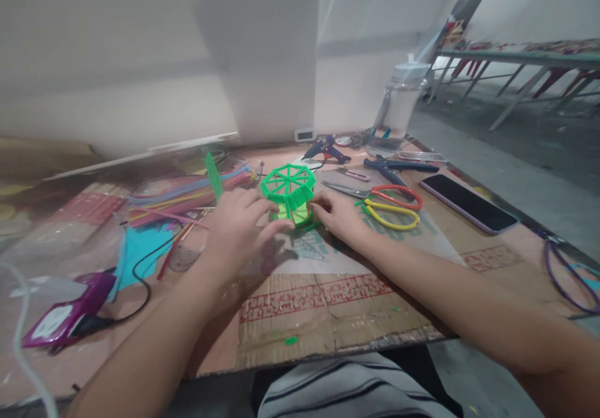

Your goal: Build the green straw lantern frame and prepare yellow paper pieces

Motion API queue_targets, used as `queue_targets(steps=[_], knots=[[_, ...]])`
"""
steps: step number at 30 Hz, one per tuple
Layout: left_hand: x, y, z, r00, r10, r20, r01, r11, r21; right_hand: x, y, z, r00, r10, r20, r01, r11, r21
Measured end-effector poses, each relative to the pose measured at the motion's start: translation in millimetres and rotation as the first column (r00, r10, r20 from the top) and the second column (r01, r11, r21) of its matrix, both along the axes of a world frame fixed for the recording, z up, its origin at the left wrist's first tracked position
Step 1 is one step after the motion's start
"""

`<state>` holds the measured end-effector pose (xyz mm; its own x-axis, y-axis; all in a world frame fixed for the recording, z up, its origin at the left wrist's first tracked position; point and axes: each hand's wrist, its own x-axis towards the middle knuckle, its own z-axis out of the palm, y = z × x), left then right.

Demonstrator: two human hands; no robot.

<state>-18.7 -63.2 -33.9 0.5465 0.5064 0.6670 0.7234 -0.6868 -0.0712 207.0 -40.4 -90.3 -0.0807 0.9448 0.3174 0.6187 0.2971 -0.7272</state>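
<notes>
A small bright green model [288, 187] stands on the work surface, with a round, spoked, wheel-like top above a yellow-green base. My left hand [241, 221] is at its left side, thumb and forefinger closed around the lower part. From the right, my right hand [337, 215] pinches at the edge of the base with curled fingers; their tips are partly hidden. A flat green strip [214, 175] sticks up behind my left hand, and I cannot tell whether that hand touches it. Beneath the model lies a pale printed sheet [412, 243] on cardboard [356, 318].
Scissors with red and yellow handles [394, 205], blue pliers [398, 168], a glue gun [328, 149] and a phone [469, 202] lie right and behind. A water bottle [396, 112] stands near the wall. Coloured stems [187, 196] and a purple corded device [70, 312] are left.
</notes>
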Motion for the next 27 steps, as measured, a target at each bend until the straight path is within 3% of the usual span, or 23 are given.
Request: queue_targets(steps=[3,6,11,17,21,27], knots=[[5.8,-5.2,0.4,0.998,0.062,-0.021,-0.063,0.992,-0.106,-1.2,-2.0,0.5,0.999,0.047,0.002,-0.047,0.999,-0.019],[6.8,-4.1,-2.8,0.994,0.106,-0.008,-0.106,0.988,-0.114,-0.8,-2.8,0.5,0.998,0.061,-0.018,-0.061,0.998,-0.004],[-4.9,11.2,-7.0,0.990,0.141,0.025,-0.135,0.977,-0.166,6.0,4.8,1.2,0.994,-0.030,-0.107,0.045,0.989,0.141],[-9.0,20.3,-10.9,0.985,0.155,0.079,-0.129,0.953,-0.274,1.8,13.9,2.1,0.990,0.085,-0.110,-0.085,0.996,0.002],[-8.3,18.6,-12.1,0.977,0.189,0.098,-0.160,0.956,-0.244,-3.4,10.0,1.1,0.991,0.044,-0.128,-0.047,0.999,-0.020],[-6.3,14.1,-11.1,0.965,0.167,0.200,-0.119,0.966,-0.230,-2.3,5.5,1.2,0.995,0.017,-0.100,-0.017,1.000,0.005]])
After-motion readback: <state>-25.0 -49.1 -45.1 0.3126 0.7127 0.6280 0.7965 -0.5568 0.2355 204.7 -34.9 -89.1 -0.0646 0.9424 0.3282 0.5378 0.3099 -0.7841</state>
